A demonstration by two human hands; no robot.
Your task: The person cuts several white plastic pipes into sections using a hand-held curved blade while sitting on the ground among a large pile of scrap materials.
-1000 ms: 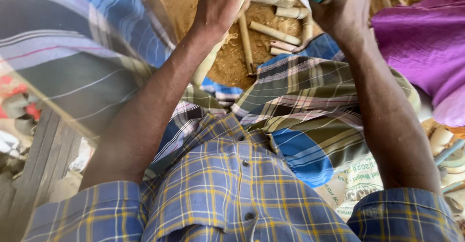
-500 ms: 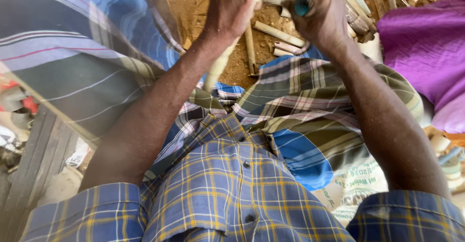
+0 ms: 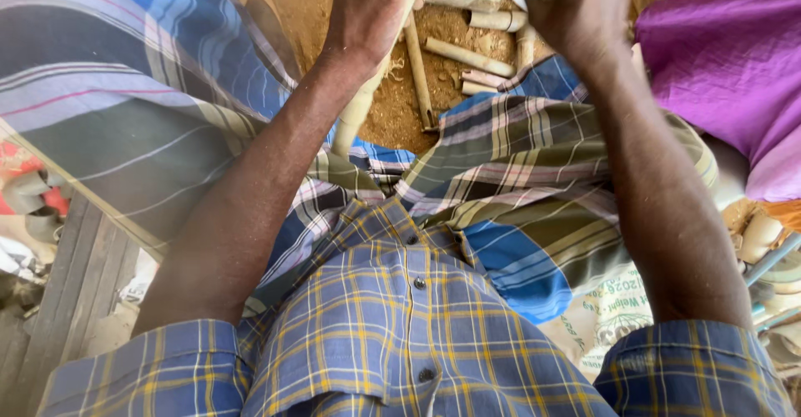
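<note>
Where the left hand (image 3: 367,8) grips, pale wooden rod (image 3: 359,108) under fingers.

shirt (image 3: 400,342): short-sleeved, buttoned down the front; blue-grey ground checked with yellow and white lines
buttons (image 3: 419,283): small, dark, three seen along the placket
sleeves (image 3: 158,367): cuffs ended above the elbow, same check
wrap (image 3: 534,167): plaid cloth worn over the legs; blue, olive, grey and white bands crossed by thin pink stripes
forearms: left bare, nothing worn on the wrists
</note>
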